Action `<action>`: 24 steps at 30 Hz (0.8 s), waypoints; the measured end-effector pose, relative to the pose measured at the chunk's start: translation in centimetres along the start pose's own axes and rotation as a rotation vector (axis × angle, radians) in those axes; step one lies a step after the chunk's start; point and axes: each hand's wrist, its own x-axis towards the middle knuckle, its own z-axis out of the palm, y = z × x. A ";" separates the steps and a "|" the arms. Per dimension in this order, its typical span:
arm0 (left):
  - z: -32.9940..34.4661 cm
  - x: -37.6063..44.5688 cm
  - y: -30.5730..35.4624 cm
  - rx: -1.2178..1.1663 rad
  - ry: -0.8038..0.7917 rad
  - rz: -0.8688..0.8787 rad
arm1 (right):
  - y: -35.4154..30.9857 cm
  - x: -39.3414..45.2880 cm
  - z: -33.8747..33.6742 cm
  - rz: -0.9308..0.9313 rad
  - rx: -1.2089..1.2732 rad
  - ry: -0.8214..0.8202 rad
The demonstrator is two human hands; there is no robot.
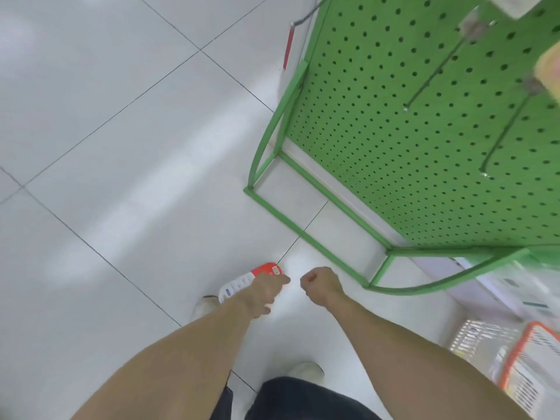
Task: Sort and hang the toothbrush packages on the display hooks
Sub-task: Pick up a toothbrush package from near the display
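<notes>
Red-and-white toothbrush package (253,278) gripped in left hand (266,291), long axis slanting away from green pegboard rack (424,131), bare hooks (448,60) well above and right; right hand (321,283) clenched and unladen, nearer rack.

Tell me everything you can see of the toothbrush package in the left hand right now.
The toothbrush package is a long, flat pack, red at its far end with a small pale patch, white with bluish marks along the rest. It looks like card or plastic; blur hides any print. The left hand grips it around the middle, covering part of it. It is held low above the white tiled floor, slanting up to the right, near the green pegboard rack but not touching it.
</notes>
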 end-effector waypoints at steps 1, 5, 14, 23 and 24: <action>0.1 0.3 -1.3 0.072 0.050 0.018 | 0.5 -0.9 1.1 0.032 0.017 -0.018; -2.2 5.5 -6.3 0.372 0.322 0.003 | 2.5 1.4 7.2 0.115 0.058 -0.074; -11.1 21.2 -11.2 -0.012 0.496 0.050 | 2.5 16.2 19.7 -0.127 0.025 0.041; -9.4 15.5 -7.6 -0.211 0.194 0.086 | -0.6 8.4 20.9 -0.006 0.048 -0.070; -9.0 12.7 -7.3 -0.176 0.191 0.092 | -1.2 5.4 19.7 0.000 0.039 -0.083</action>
